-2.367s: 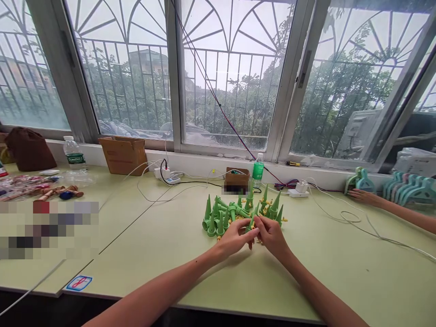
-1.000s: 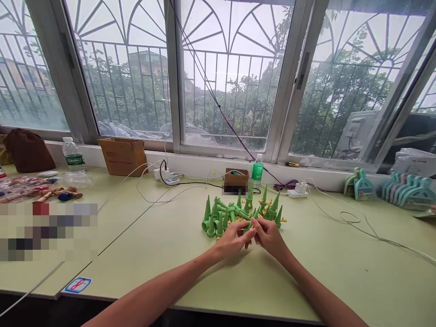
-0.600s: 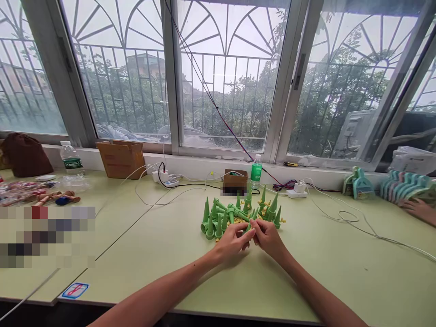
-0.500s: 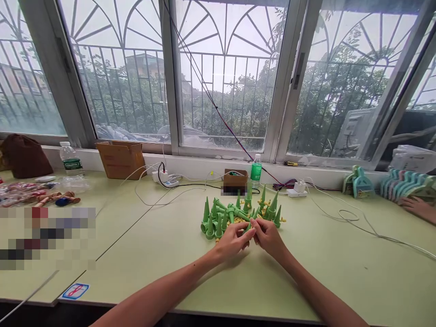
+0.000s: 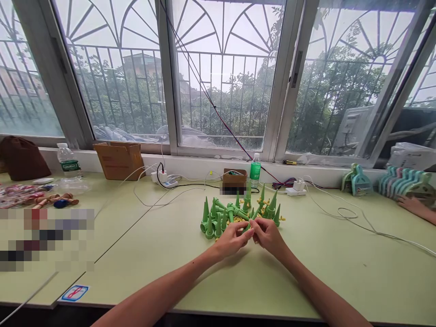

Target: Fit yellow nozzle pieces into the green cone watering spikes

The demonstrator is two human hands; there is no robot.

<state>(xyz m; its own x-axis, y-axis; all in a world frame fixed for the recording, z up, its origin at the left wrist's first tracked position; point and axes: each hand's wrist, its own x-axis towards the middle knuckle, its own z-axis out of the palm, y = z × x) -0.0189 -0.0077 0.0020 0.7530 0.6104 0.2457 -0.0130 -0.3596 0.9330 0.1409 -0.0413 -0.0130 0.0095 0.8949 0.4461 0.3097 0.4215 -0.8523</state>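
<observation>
Left hand (image 5: pixel 232 239) and right hand (image 5: pixel 270 235) pinch one green cone (image 5: pixel 251 224) together; better kept level, at 6 o'clock of the cone pile (image 5: pixel 238 210).

Cone pile mid-tabletop, behind both hands
Cone pile (image 5: pixel 238 212) sits before the bottle (image 5: pixel 254 170); cardboard box (image 5: pixel 119 160) at the far left edge of the tabletop (image 5: pixel 340 272)
</observation>
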